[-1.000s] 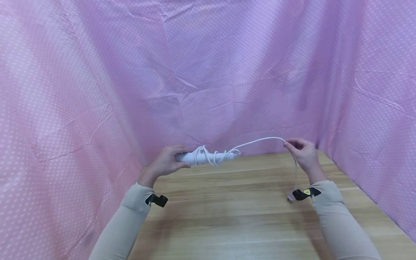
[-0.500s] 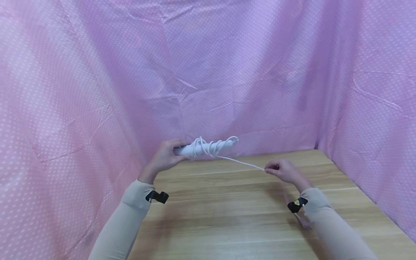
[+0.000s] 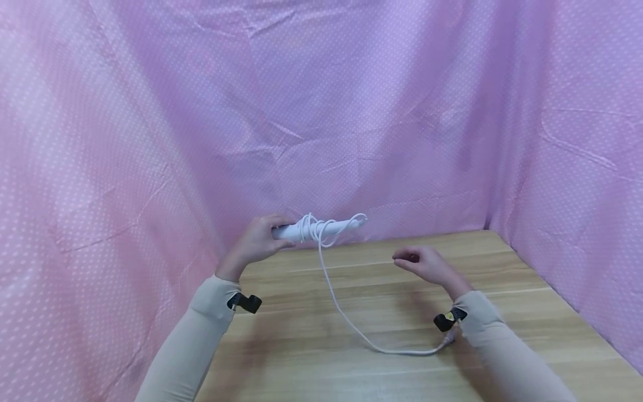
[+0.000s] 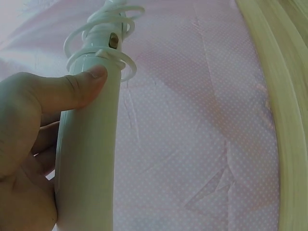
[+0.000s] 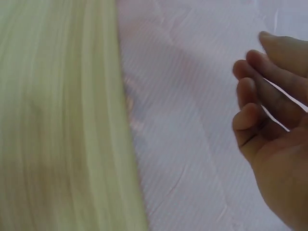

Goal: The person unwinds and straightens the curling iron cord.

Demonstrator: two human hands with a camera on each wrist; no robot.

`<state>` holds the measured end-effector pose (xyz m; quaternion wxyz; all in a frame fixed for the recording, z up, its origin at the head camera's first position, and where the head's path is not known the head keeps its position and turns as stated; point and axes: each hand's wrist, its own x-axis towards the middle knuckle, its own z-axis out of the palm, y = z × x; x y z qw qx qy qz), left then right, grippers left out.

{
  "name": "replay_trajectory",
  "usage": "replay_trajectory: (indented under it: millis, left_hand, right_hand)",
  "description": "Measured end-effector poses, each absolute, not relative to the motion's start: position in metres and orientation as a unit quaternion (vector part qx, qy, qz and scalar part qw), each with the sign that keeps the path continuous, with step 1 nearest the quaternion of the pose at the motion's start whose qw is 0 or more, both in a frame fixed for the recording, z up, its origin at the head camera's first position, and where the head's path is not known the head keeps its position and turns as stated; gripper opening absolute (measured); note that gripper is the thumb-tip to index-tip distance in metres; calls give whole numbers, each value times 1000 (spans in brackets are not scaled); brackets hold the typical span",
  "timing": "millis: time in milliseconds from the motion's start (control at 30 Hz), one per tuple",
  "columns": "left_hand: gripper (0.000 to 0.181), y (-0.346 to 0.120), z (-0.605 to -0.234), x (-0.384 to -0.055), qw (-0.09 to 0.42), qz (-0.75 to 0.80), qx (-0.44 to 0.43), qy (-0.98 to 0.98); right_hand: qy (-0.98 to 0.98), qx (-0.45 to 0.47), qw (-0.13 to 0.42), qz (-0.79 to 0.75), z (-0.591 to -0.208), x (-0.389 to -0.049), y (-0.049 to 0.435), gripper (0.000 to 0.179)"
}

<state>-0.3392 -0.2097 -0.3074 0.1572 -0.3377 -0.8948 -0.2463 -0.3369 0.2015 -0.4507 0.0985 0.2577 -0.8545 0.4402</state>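
Note:
My left hand [image 3: 257,239] grips the thick end of a white, rod-shaped hair iron [image 3: 286,232], held above the table's far part. In the left wrist view the thumb lies along the smooth body of the hair iron [image 4: 89,154], below a small dark switch [image 4: 113,41]. Loops of white cord [image 3: 327,273] wind around its thinner part. From there the cord hangs down in a long curve to its plug [image 3: 449,336], partly hidden by the right wrist's camera. My right hand [image 3: 427,264] hovers right of the hair iron, fingers loosely bent, holding nothing.
A light wood table [image 3: 372,312] lies beneath both hands. Pink dotted cloth [image 3: 351,128] encloses it at the back and both sides. Each wrist carries a small black camera [image 3: 246,303] over a beige sleeve.
My right hand has moved left and down, then let go of the cord, which now sags toward the table. The hair iron rose slightly and tilted; my left hand keeps its grip.

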Motion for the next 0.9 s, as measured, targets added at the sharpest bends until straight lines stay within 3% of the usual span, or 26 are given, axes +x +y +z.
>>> replay_trajectory:
  millis: [200,467,900]
  left_hand:
    - [43,-209,-308,-340,159,-243,-328,-899]
    - [45,-201,-306,-340,161,-232,-332,-900]
    - [45,-185,-306,-337,170,-238,-330,-898]
  right_hand:
    - [-818,233,96,516,-430,-325,172,25]
    - [-780,280,83,553,-394,-302,125,23]
    - [-744,311,81,586,-394,-308,90,23]
